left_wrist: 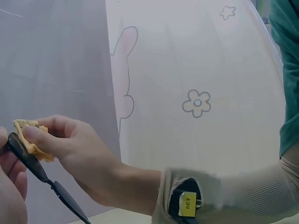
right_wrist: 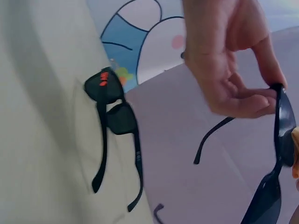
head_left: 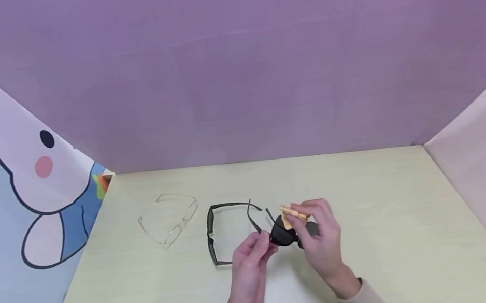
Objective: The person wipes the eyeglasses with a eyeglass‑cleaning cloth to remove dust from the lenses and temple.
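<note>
Dark sunglasses (head_left: pixel 282 233) are held up above the table between both hands. My left hand (head_left: pixel 251 261) pinches them at the left end of the frame, near the hinge. In my right hand (head_left: pixel 323 236) is a folded orange-yellow cloth (head_left: pixel 291 215), gripped between thumb and fingers and lying against one dark lens. The left wrist view shows the cloth (left_wrist: pixel 35 140) touching the lens of the sunglasses (left_wrist: pixel 29 158). Thumb and fingertip of the left hand (right_wrist: pixel 233 70) close on the frame corner in the right wrist view.
A second pair of black sunglasses (head_left: pixel 211 235) stands on the table (head_left: pixel 404 221) just left of the hands, temples spread. Farther left are thin-rimmed clear glasses (head_left: pixel 182 225). A purple wall (head_left: pixel 249 67) rises behind the table, with printed side panels.
</note>
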`<state>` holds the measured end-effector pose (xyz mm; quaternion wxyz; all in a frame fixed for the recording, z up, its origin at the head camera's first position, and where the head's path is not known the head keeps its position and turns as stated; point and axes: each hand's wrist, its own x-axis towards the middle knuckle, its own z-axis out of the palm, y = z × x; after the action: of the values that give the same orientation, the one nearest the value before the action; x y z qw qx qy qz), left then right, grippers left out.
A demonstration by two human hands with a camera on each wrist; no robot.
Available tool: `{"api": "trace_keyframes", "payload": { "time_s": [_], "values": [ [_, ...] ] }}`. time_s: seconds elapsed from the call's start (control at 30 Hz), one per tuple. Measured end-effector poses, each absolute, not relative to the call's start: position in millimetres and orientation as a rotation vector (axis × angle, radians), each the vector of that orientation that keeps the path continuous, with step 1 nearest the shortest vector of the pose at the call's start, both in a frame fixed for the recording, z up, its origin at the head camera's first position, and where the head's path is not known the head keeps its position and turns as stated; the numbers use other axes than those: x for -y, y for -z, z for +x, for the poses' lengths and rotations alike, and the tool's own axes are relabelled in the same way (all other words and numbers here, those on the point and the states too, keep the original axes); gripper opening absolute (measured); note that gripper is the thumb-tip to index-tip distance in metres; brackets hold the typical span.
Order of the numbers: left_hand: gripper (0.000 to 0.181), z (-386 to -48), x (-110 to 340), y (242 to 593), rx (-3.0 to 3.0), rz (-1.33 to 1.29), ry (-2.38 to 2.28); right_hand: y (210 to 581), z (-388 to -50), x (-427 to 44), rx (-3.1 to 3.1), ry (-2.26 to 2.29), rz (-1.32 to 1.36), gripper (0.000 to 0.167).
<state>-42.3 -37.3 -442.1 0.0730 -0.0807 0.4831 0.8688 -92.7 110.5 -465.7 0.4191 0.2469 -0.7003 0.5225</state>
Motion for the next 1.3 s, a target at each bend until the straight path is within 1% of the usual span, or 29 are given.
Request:
{"api": "trace_keyframes", "payload": {
  "time_s": [0.3, 0.43, 0.73, 0.9, 1.17, 1.3],
  "values": [
    [0.012, -45, 37, 444, -1.469, -0.25, -2.62, 464, -80, -98, 1.733, -1.296, 0.712, 0.031],
    [0.012, -45, 37, 443, -1.449, -0.243, -2.618, 466, -81, -96, 1.721, -1.284, 0.766, 0.031],
    [0.015, -45, 36, 445, -1.394, -0.284, -2.629, 470, -95, -109, 1.759, -1.277, 0.634, 0.033],
    [0.016, -44, 36, 446, -1.401, -0.293, -2.641, 482, -93, -117, 1.786, -1.299, 0.577, 0.035],
    [0.012, -42, 34, 449, -1.429, -0.265, -2.627, 486, -80, -109, 1.756, -1.265, 0.688, 0.034],
    [0.013, -42, 32, 450, -1.471, -0.22, -2.612, 481, -82, -108, 1.715, -1.254, 0.712, 0.033]
  ]
}}
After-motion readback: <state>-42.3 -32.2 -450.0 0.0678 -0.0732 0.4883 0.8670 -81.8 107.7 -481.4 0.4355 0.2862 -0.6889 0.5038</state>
